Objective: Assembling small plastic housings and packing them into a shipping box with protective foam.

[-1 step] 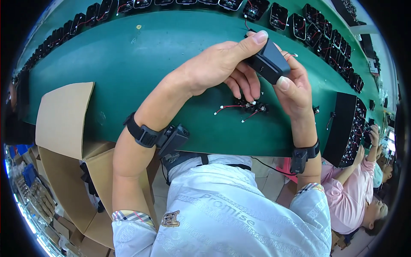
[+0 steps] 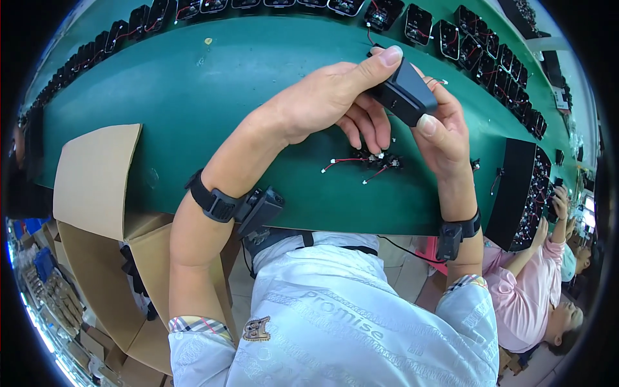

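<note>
Nothing visibly moved! Left hand, right hand both half-curled, gripping case between them, seemingly for steadiness; wired parts near left hand's fingertips.

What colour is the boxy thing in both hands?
The boxy thing is black or very dark grey; the head view shows it best.

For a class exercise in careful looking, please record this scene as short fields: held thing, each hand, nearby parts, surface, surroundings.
Held thing: black case, tilted, above the table
Left hand: grips the case, thumb on top
Right hand: grips the case, thumb at its near corner
Nearby parts: small wired parts, below the hands
Surface: green table
Surroundings: open cardboard box at left; co-worker in pink at right
</note>
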A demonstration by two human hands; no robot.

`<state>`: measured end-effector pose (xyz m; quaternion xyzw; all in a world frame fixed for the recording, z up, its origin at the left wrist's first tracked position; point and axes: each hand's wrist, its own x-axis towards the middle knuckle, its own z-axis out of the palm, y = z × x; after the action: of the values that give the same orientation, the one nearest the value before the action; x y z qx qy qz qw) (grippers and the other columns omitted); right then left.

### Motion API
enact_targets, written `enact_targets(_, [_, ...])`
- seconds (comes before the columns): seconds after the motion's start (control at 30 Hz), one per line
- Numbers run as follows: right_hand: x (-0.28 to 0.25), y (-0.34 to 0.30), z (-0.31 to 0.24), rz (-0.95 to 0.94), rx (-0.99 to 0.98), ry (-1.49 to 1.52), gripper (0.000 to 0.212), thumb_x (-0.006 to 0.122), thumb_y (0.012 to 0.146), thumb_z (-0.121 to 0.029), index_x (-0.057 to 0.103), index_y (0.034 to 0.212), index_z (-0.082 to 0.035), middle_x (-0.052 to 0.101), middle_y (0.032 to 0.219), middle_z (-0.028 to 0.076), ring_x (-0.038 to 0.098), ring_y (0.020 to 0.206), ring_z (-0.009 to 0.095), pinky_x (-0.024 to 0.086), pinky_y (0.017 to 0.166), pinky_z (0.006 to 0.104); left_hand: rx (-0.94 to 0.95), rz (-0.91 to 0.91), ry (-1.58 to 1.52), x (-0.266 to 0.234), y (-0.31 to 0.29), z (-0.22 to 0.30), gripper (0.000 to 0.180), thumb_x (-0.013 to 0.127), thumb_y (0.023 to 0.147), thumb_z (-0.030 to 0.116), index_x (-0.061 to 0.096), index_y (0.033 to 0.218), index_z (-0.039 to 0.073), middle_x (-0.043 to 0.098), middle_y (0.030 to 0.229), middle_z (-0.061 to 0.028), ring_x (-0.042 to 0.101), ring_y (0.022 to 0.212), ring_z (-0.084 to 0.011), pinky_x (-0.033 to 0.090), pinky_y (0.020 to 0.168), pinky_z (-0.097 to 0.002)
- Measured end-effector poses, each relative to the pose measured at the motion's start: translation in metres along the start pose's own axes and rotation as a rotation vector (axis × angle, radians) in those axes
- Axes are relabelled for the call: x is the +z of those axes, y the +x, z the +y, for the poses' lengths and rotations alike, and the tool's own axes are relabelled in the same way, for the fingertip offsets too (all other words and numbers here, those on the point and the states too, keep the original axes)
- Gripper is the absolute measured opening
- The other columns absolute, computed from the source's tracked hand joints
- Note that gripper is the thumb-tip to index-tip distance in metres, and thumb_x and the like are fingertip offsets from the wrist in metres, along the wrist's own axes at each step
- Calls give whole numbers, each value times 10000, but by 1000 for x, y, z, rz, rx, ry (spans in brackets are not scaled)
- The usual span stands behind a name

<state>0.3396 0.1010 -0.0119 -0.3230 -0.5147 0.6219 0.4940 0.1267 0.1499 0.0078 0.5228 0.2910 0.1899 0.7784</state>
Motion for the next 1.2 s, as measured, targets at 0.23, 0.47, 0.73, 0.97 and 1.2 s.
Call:
enact_targets(0.23, [4,-5,-2,28,-32,66,391,623,981,-251,632,1254,28,504,1458,185,474,1342,245,324,1149,419,-25,5,-56,6,2,-1,828,340,951,768,614,1093,-1,685,744,-154,709,626,-199,540,516,-234])
enact_targets(0.47, [4,3,-3,182,-176,-250,325,577,1027,-216,690,1122,74,578,1333,167,477,1299,217,354,1098,360,-65,93,-52,7,5,-5,751,344,983,723,600,1063,22,682,742,-139,704,606,-178,521,485,-226])
enact_targets(0.73, [-12,-3,-6,91,-103,-186,477,517,1053,-252,506,1384,91,424,1487,159,482,1311,240,373,1118,421,-29,67,23,16,6,0,740,400,962,736,621,969,30,671,708,-118,687,602,-159,496,476,-213])
enact_targets(0.97, [-10,-4,-10,71,-122,-82,343,560,1019,-243,643,1154,61,526,1331,117,496,1243,212,338,1097,348,-2,97,18,14,9,-2,748,449,953,722,643,975,0,670,690,-94,685,588,-149,490,470,-200])
enact_targets(1.2, [-9,-4,-11,11,-188,-376,357,723,886,-116,663,1209,24,547,1307,135,537,1204,219,448,1001,338,164,254,37,4,9,0,555,647,948,528,601,1123,4,707,809,-96,707,678,-155,519,557,-227])
